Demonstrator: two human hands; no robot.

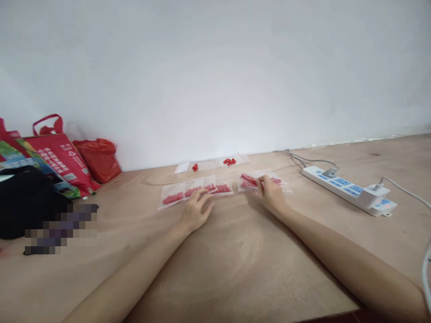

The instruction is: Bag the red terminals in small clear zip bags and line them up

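Small clear zip bags holding several red pieces lie in a row on the wooden table; the leftmost bag [171,198] and a bag by its right side [222,188] are flat. My left hand [196,213] rests at the near edge of the middle bag, its thumb apart from the fingers. Farther right, my right hand [272,194] pinches the edge of a bag of red pieces [248,179], tilted up a little over another bag [276,181]. The exact kind of the red pieces is too small to tell.
Near the wall lie flat clear bags [208,165] with a red pile [230,161] and a red piece [195,167]. A white power strip [346,188] with cables sits right. Red bags [97,159] and a black cloth item [30,202] stand left.
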